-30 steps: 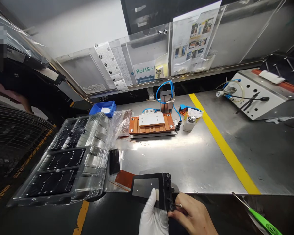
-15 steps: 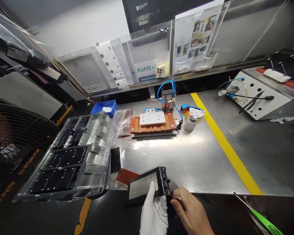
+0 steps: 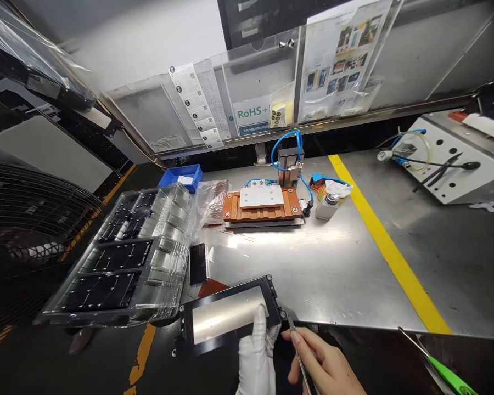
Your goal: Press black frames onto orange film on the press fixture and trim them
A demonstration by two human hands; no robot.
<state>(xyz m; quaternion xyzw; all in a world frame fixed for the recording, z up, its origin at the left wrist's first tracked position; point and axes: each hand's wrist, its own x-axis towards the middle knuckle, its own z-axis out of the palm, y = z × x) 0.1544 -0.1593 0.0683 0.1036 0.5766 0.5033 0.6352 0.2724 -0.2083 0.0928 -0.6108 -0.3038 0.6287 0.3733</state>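
A black frame with a shiny silver panel (image 3: 226, 317) is tilted above the table's front edge. My left hand (image 3: 256, 354), in a white glove, grips its right part with the thumb on the face. My bare right hand (image 3: 323, 359) is closed around a thin metal tool (image 3: 301, 365), whose tip is at the frame's right end, beside a corner lug. The fingers of my left hand under the frame are mostly hidden.
Left lies a clear tray (image 3: 164, 274) of black parts, near a blue bin (image 3: 181, 176) and a phone (image 3: 198, 264). An orange fixture (image 3: 263, 211) and a white bottle (image 3: 327, 207) stand behind. A green-handled tool (image 3: 447, 376) is at lower right.
The frame has turned and now shows more of its long face, reaching further left. The metal tool now shows along its length in my right hand, its tip at the frame's corner.
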